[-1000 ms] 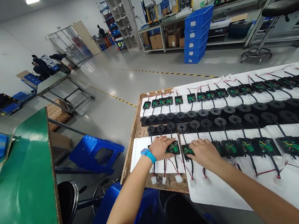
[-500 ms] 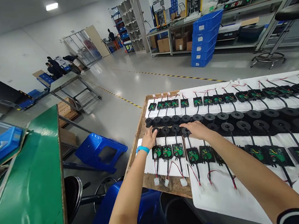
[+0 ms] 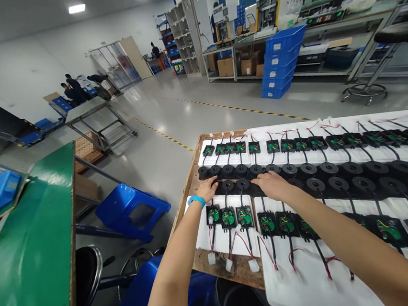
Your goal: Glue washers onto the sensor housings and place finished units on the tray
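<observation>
Two rows of black ring-shaped parts run along the middle of the bench, each with a black cable to a small black box holding a green circuit board point(image 3: 245, 216). My left hand point(image 3: 206, 190), with a blue wristband point(image 3: 196, 200), rests over the left end of the near row. Its fingers are stretched forward and hide the ring beneath. My right hand point(image 3: 270, 185) lies palm down on the same row, fingers pointing left and apart. Between the hands, two black rings point(image 3: 242, 184) stay uncovered. Neither hand lifts anything.
White foam sheets point(image 3: 234, 247) lie under the boards on a wooden board point(image 3: 233, 273). A green-topped table point(image 3: 29, 247) and a blue plastic stool point(image 3: 132, 210) stand at left. Stacked blue bins point(image 3: 278, 64) stand beyond. Several people are in the background.
The view has tilted up slightly, so the bench sits lower in the picture. Both hands stay at the near row and now cover the rings whose tops showed under their fingers before.
</observation>
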The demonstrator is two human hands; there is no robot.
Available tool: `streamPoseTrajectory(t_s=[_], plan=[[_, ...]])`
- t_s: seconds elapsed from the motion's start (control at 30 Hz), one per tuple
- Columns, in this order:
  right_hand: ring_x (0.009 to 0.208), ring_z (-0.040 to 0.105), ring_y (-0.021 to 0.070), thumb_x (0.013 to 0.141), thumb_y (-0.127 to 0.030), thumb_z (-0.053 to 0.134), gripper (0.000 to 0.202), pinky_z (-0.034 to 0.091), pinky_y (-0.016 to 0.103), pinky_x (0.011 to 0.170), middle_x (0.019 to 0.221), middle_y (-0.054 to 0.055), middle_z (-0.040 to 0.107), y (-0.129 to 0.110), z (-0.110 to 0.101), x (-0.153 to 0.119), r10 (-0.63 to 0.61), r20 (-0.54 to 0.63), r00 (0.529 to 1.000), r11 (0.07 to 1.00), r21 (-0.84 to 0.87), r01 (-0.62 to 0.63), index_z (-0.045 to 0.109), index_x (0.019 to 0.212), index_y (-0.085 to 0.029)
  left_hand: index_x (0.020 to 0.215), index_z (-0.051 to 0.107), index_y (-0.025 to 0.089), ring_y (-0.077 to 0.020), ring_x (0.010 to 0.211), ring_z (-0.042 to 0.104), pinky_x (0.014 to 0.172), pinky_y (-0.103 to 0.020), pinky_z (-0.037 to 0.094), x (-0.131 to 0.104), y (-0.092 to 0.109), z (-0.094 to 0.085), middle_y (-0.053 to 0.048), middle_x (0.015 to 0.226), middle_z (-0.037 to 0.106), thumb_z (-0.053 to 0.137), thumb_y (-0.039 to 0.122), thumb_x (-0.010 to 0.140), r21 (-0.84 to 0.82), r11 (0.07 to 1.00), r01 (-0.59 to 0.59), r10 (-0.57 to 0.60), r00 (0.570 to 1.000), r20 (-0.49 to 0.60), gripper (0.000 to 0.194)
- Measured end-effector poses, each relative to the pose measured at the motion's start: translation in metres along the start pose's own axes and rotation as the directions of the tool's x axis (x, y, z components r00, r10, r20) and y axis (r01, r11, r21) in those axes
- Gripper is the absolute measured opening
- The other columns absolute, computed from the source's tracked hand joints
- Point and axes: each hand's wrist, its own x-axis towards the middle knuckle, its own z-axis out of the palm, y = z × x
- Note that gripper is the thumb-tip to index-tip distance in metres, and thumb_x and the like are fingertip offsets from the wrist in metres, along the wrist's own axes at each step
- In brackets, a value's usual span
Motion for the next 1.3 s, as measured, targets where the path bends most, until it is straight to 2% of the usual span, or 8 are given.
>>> streamPoseTrajectory(t_s=[0.2, 0.33, 0.57, 0.73, 0.9, 1.03, 1.13, 1.3], plan=[[0.132, 0.056, 0.0311, 0.106, -0.039, 0.064, 0.039, 0.047, 0.056, 0.112, 0.152, 0.012, 0.053, -0.039, -0.015, 0.021, -0.133, -0.163, 0.978, 0.985, 0.085, 0.148, 0.06, 0.141, -0.023, 0.141, 0.057, 0.02, -0.0284, 0.126, 0.063, 0.107, -0.054, 0.054, -0.014, 0.002, -0.014, -0.013, 0.145, 0.059, 0.063, 0.042, 0.102, -0.049, 0.999, -0.008, 0.005, 0.998, -0.068, 0.046], [0.134, 0.056, 0.031, 0.109, -0.039, 0.056, 0.04, 0.046, 0.056, 0.114, 0.149, 0.014, 0.057, -0.061, -0.015, 0.011, -0.19, -0.268, 0.945, 0.959, 0.157, 0.237, 0.057, 0.145, -0.022, 0.154, 0.045, 0.021, -0.0269, 0.13, 0.063, 0.112, -0.049, 0.052, -0.072, -0.008, -0.063, -0.016, 0.152, 0.056, 0.044, 0.046, 0.109, -0.054, 0.998, -0.031, 0.02, 0.983, -0.182, 0.052], [0.123, 0.066, 0.0293, 0.108, -0.039, 0.038, 0.042, 0.055, 0.043, 0.103, 0.136, 0.01, 0.067, -0.163, -0.018, -0.008, -0.45, -0.345, 0.824, 0.81, 0.23, 0.539, 0.059, 0.141, -0.025, 0.143, 0.058, 0.025, -0.0276, 0.131, 0.063, 0.118, -0.045, 0.049, -0.327, -0.011, -0.182, -0.009, 0.141, 0.065, 0.053, 0.063, 0.099, 0.093, 0.985, 0.147, -0.092, 0.893, -0.44, 0.058], [0.111, 0.072, 0.0297, 0.107, -0.047, 0.043, 0.038, 0.058, 0.044, 0.097, 0.127, 0.007, 0.073, -0.314, 0.008, -0.027, -0.829, -0.305, 0.469, 0.393, 0.278, 0.876, 0.061, 0.137, -0.031, 0.142, 0.059, 0.024, -0.0254, 0.127, 0.065, 0.112, -0.041, 0.051, -0.544, 0.041, -0.207, -0.009, 0.136, 0.068, 0.046, 0.062, 0.104, 0.231, 0.751, 0.619, -0.25, 0.589, -0.769, 0.055], [0.11, 0.072, 0.0299, 0.107, -0.042, 0.045, 0.034, 0.058, 0.045, 0.096, 0.124, 0.007, 0.075, -0.487, 0.06, -0.081, -0.963, -0.268, -0.03, -0.111, 0.292, 0.95, 0.065, 0.132, -0.03, 0.141, 0.057, 0.021, -0.0263, 0.13, 0.063, 0.116, -0.044, 0.048, -0.736, 0.083, -0.156, -0.01, 0.138, 0.068, 0.048, 0.06, 0.102, -0.138, 0.451, 0.882, -0.428, 0.078, -0.9, 0.056], [0.109, 0.071, 0.0282, 0.106, -0.027, 0.049, 0.031, 0.057, 0.045, 0.098, 0.123, 0.01, 0.074, -0.618, 0.102, -0.172, -0.928, -0.178, -0.328, -0.364, 0.246, 0.898, 0.068, 0.131, -0.023, 0.135, 0.061, 0.02, -0.0269, 0.121, 0.068, 0.11, -0.046, 0.052, -0.832, 0.099, -0.067, -0.012, 0.131, 0.072, 0.05, 0.052, 0.102, -0.366, 0.293, 0.883, -0.535, -0.166, -0.829, 0.047], [0.11, 0.069, 0.0269, 0.106, -0.028, 0.061, 0.031, 0.057, 0.049, 0.097, 0.128, 0.012, 0.069, -0.694, 0.121, -0.24, -0.899, -0.087, -0.43, -0.439, 0.178, 0.881, 0.064, 0.135, -0.019, 0.132, 0.062, 0.019, -0.0262, 0.111, 0.073, 0.1, -0.043, 0.059, -0.848, 0.094, -0.006, -0.012, 0.119, 0.076, 0.052, 0.052, 0.1, -0.477, 0.287, 0.83, -0.622, -0.217, -0.752, 0.048], [0.111, 0.067, 0.0258, 0.103, -0.034, 0.069, 0.03, 0.06, 0.047, 0.095, 0.133, 0.01, 0.064, -0.773, 0.121, -0.304, -0.862, 0.096, -0.498, -0.489, 0.105, 0.866, 0.065, 0.129, -0.019, 0.143, 0.055, 0.018, -0.0298, 0.113, 0.074, 0.098, -0.047, 0.06, -0.826, 0.072, 0.055, -0.015, 0.123, 0.076, 0.054, 0.054, 0.095, -0.536, 0.365, 0.762, -0.756, -0.094, -0.648, 0.06]])
